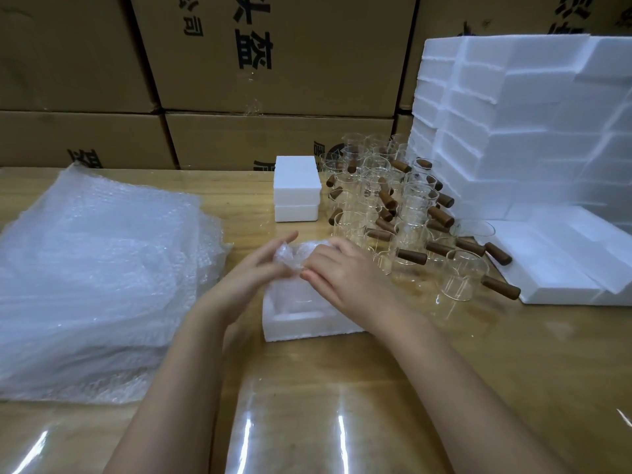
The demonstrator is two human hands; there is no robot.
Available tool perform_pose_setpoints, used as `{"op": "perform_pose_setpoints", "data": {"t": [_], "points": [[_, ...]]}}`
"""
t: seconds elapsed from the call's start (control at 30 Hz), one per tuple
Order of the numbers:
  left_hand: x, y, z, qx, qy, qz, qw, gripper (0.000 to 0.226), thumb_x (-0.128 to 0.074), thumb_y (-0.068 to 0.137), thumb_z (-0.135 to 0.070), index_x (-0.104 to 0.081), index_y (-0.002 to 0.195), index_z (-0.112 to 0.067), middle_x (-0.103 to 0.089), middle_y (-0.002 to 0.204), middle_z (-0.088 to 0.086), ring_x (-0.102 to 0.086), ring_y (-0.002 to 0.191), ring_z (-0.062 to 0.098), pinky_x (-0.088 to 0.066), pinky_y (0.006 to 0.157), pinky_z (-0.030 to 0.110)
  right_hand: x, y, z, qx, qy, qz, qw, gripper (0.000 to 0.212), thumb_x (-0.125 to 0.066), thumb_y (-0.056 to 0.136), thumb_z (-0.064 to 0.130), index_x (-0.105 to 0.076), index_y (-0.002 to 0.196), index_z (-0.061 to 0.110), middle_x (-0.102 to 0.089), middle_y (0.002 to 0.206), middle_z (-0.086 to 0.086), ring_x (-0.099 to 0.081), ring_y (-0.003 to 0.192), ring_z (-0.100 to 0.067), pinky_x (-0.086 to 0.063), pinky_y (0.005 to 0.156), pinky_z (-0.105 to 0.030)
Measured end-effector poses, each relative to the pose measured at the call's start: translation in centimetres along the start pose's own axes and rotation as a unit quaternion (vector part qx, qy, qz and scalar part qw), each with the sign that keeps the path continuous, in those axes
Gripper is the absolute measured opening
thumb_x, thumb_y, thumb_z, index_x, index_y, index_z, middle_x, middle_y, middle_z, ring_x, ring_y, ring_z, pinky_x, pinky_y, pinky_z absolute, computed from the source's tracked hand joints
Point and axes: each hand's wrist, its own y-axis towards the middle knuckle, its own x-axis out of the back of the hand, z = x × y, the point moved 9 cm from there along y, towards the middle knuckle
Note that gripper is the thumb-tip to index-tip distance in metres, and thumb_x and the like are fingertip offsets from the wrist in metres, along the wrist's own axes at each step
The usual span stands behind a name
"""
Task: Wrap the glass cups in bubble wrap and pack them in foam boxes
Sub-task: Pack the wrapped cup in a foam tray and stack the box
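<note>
A bubble-wrapped glass cup (294, 256) is held between both hands just above an open white foam box (294, 323) at the table's centre. My left hand (254, 271) grips the bundle's left side, fingers spread. On the bundle's right side my right hand (338, 271) presses over its top. The cup itself is hidden inside the wrap. Several bare glass cups with brown wooden handles (393, 206) are stacked to the right. A thick pile of bubble wrap sheets (95, 282) lies at the left.
Two closed foam boxes (297, 189) are stacked behind the open one. A tall stack of foam boxes (523, 131) and flat foam pieces (561, 265) fill the right side. Cardboard cartons (273, 63) form a wall at the back. The wooden table (342, 405) has a glossy cover.
</note>
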Motion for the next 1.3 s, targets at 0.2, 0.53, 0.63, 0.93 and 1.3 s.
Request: {"op": "perform_pose_setpoints", "data": {"t": [0.2,0.53,0.63,0.93,1.3], "points": [[1.3,-0.2,0.9,-0.006,0.008,-0.081,0.997,0.040,-0.029,0.101,-0.016,-0.065,0.119,-0.023,-0.057,0.134,0.004,-0.049,0.127,0.014,-0.036,0.110,0.037,-0.7,-0.1,0.8,-0.010,0.023,-0.024,0.999,0.038,-0.043,0.100,0.028,-0.068,0.092,0.001,-0.065,0.090,-0.009,-0.052,0.092,-0.034,-0.044,0.087,-0.042],[0.5,1.0,3.0,0.008,0.041,-0.048,0.998,0.039,-0.038,0.097,-0.006,-0.060,0.122,-0.026,-0.058,0.125,-0.010,-0.049,0.115,-0.003,-0.035,0.084,0.007,-1.6,-1.1,1.1,0.022,-0.007,-0.079,0.997,0.035,-0.047,0.093,0.029,-0.069,0.078,0.007,-0.066,0.076,-0.002,-0.058,0.081,-0.035,-0.052,0.071,-0.039],[0.4,1.1,3.0,0.005,0.038,-0.039,0.999,0.038,-0.040,0.098,-0.006,-0.059,0.121,-0.030,-0.058,0.124,-0.011,-0.050,0.112,-0.006,-0.038,0.083,0.007,-1.8,-1.2,1.3,0.038,-0.018,-0.089,0.995,0.034,-0.047,0.093,0.029,-0.069,0.078,0.008,-0.065,0.076,-0.001,-0.058,0.081,-0.035,-0.051,0.071,-0.038],[0.3,1.1,3.8,0.014,-0.039,-0.045,0.998,0.037,-0.041,0.098,-0.005,-0.063,0.123,-0.022,-0.066,0.120,-0.008,-0.058,0.113,0.004,-0.044,0.084,0.014,-2.2,-1.7,-2.6,-0.080,0.106,-0.050,0.990,0.053,-0.062,0.086,0.047,-0.051,0.132,0.023,-0.049,0.131,0.007,-0.041,0.120,-0.007,-0.018,0.101,-0.017],[-0.2,1.4,4.0,0.059,-0.146,-0.092,0.983,0.034,-0.042,0.090,0.008,-0.069,0.101,-0.009,-0.071,0.095,0.016,-0.065,0.088,0.027,-0.052,0.080,0.037,-2.8,-1.6,-2.6,-0.098,0.069,0.005,0.993,0.048,-0.052,0.089,0.053,-0.051,0.128,0.026,-0.050,0.126,0.012,-0.043,0.118,-0.009,-0.023,0.095,-0.024]]}}
